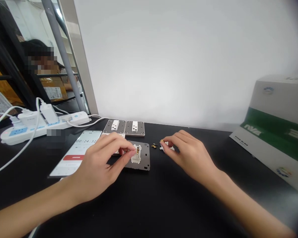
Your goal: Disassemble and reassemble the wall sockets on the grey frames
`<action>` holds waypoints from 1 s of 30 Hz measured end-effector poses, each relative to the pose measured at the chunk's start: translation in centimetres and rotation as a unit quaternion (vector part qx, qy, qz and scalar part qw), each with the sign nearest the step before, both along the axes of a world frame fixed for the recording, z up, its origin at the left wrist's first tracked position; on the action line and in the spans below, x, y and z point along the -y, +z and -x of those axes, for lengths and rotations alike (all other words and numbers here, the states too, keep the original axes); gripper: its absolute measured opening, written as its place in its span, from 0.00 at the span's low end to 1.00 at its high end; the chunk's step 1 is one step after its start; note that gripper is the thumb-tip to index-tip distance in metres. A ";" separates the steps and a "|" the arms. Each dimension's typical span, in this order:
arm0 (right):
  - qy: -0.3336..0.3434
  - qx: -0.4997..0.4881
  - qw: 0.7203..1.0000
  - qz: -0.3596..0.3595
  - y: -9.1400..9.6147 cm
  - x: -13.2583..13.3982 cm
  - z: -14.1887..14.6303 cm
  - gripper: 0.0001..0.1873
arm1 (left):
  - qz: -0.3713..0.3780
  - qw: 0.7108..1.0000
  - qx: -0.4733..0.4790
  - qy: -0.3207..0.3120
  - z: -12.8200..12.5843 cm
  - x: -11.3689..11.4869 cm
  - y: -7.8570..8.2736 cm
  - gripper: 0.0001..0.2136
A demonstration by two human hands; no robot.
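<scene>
My left hand (105, 158) is in a pinch over a dark grey wall-socket plate (145, 160). Its thumb and forefinger meet at the edge of the white plastic socket insert (136, 159) on that plate. A brass contact (138, 150) shows in the insert right beside the fingertips; whether the fingers grip anything is hidden. On the right, my right hand (191, 155) has thumb and forefinger closed on a small brass piece (161, 141). Under those fingers lies a white plastic part (162, 148), partly covered. Several loose brass pieces (154, 145) lie between the plate and the right hand.
Two finished-looking socket plates (119, 127) (140, 129) lie at the back. A phone (64, 168) showing a timer is on the left, with a white power strip (74, 118) and cables behind. A green-and-white box (270, 132) stands right. Beyond the partition is another person (41, 49).
</scene>
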State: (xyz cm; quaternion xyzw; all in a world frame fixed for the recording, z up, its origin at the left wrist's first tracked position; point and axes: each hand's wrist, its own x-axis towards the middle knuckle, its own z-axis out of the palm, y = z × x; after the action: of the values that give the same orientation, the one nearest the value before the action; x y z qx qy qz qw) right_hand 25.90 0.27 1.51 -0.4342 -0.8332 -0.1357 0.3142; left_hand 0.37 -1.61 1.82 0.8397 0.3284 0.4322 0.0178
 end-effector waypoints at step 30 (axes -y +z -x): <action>-0.128 0.069 0.989 -0.001 -0.6 -1.0 -1.4 0.10 | 0.121 0.909 -0.390 -0.085 -8.5 -10.3 2.1 0.07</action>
State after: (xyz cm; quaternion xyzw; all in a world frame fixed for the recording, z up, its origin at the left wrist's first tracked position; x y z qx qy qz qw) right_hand 27.30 1.23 0.94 -0.5265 -0.7904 -0.2048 0.2366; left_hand 8.82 8.73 3.93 0.9575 0.2862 0.0237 0.0265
